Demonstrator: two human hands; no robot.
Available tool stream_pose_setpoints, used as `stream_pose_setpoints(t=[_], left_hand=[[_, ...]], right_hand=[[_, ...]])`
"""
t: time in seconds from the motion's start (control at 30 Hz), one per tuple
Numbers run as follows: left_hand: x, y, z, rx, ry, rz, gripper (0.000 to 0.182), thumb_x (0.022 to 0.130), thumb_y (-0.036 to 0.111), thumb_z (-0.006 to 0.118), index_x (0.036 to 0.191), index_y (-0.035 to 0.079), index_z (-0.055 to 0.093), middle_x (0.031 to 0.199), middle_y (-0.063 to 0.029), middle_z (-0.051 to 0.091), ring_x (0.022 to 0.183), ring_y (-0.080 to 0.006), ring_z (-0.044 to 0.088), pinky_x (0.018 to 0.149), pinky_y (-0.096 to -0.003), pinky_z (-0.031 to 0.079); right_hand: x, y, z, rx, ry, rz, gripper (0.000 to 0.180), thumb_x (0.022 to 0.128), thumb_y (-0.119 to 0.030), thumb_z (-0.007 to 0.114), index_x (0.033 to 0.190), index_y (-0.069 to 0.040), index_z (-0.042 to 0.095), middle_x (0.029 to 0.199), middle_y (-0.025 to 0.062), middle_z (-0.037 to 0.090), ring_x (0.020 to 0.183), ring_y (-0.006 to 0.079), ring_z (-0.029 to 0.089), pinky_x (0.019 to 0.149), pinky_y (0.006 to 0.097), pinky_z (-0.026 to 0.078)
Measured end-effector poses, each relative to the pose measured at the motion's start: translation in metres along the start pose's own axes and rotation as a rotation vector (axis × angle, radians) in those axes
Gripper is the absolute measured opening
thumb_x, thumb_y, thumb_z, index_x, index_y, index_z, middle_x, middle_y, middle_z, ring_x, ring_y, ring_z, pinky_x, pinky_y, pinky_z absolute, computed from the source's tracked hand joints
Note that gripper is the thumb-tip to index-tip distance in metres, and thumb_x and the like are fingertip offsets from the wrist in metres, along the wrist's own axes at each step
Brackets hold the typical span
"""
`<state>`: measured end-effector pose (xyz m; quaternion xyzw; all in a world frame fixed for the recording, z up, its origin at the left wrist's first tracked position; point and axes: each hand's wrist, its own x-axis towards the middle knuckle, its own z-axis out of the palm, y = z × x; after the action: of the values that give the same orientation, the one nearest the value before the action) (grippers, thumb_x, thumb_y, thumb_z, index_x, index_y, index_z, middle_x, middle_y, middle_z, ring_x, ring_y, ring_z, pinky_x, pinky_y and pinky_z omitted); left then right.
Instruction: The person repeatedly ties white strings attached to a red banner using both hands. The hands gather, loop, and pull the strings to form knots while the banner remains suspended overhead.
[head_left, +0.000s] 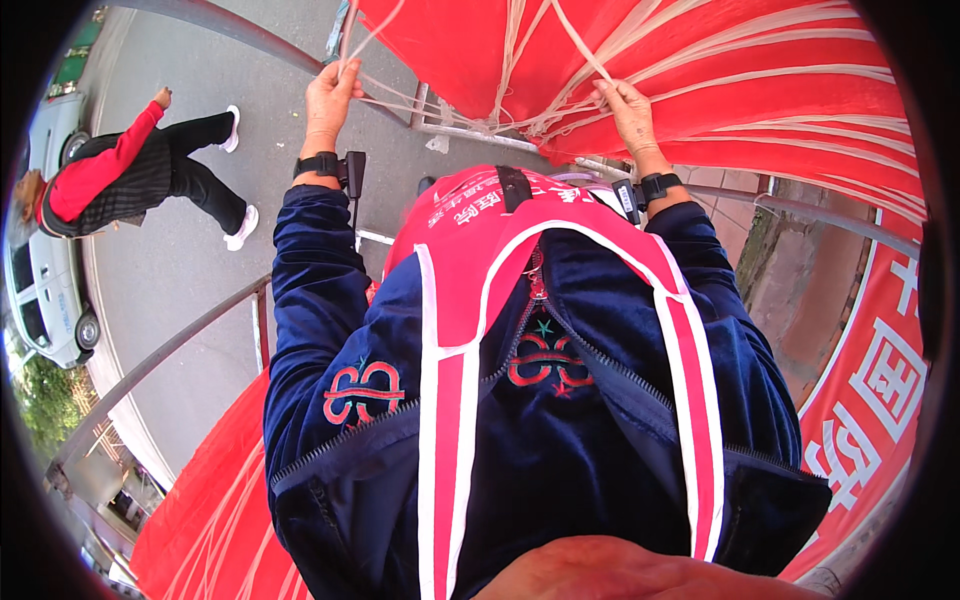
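My left hand (332, 94) is closed on pale cords (346, 45) that run up past the top of the view. Between the fingertips of my right hand (626, 109) is a strand of whitish cord (581, 37). Many more such cords fan out over a large red fabric sheet (457, 45) and gather in a loose tangle (525, 127) between and just below my hands. Both wrists carry black straps with small devices. A red apron (457, 210) with white edging hangs over my dark blue velvet jacket.
Metal rails (247, 34) frame the place. At left a person (127, 169) walks on the road near a parked light-coloured van (45, 277). Another red sheet with cords (217, 495) hangs lower left. A red banner (862, 397) bearing writing is at right, beside paving.
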<state>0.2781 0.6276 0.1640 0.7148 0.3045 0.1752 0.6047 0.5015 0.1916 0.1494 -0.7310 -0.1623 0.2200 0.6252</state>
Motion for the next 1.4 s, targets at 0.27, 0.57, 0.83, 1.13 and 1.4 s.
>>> stream_pose_setpoints(t=[0.27,0.57,0.83,1.13,1.4], left_hand=[[-0.018,0.017,-0.027,0.174,-0.032,0.016,0.021,0.091,0.024,0.069,0.101,0.006,0.072,0.071,0.0002,0.064,0.057,-0.0052,0.054,0.054,-0.0198,0.044],[-0.010,0.011,-0.035,0.373,-0.233,0.006,0.025,0.091,0.026,0.067,0.107,0.007,0.072,0.075,-0.0007,0.067,0.063,-0.0063,0.059,0.059,-0.0225,0.049],[-0.004,-0.011,0.007,0.309,-0.265,-0.016,0.027,0.092,0.024,0.067,0.104,0.001,0.071,0.080,-0.0042,0.070,0.072,-0.0082,0.063,0.069,-0.0250,0.052],[0.007,-0.033,0.018,0.256,-0.246,0.053,0.027,0.092,0.024,0.066,0.106,0.001,0.069,0.082,-0.0055,0.070,0.075,-0.0105,0.064,0.072,-0.0269,0.052],[-0.018,0.042,0.006,0.335,-0.091,0.184,0.035,0.086,0.021,0.073,0.116,0.005,0.065,0.091,-0.0081,0.070,0.084,-0.0152,0.065,0.080,-0.0294,0.052]], right_hand=[[-0.042,0.003,-0.023,-0.144,0.098,0.056,0.023,0.095,-0.024,0.062,0.100,-0.005,0.072,0.079,-0.0015,0.067,0.070,0.0040,0.055,0.063,0.0195,0.044],[-0.044,0.018,0.015,-0.052,-0.025,0.005,0.027,0.092,-0.017,0.066,0.116,-0.005,0.067,0.092,-0.0027,0.067,0.085,0.0049,0.059,0.077,0.0200,0.048],[-0.049,0.036,0.075,0.156,-0.249,0.138,0.018,0.089,-0.012,0.069,0.105,-0.003,0.070,0.090,-0.0001,0.069,0.085,0.0071,0.062,0.079,0.0229,0.050],[-0.032,0.029,0.090,-0.159,-0.121,-0.057,0.022,0.091,-0.021,0.064,0.106,-0.007,0.071,0.092,0.0060,0.071,0.089,0.0123,0.065,0.083,0.0265,0.051],[-0.049,-0.100,0.104,0.033,-0.023,-0.204,0.026,0.096,-0.004,0.056,0.120,0.000,0.061,0.109,0.0091,0.067,0.102,0.0139,0.064,0.089,0.0258,0.052]])
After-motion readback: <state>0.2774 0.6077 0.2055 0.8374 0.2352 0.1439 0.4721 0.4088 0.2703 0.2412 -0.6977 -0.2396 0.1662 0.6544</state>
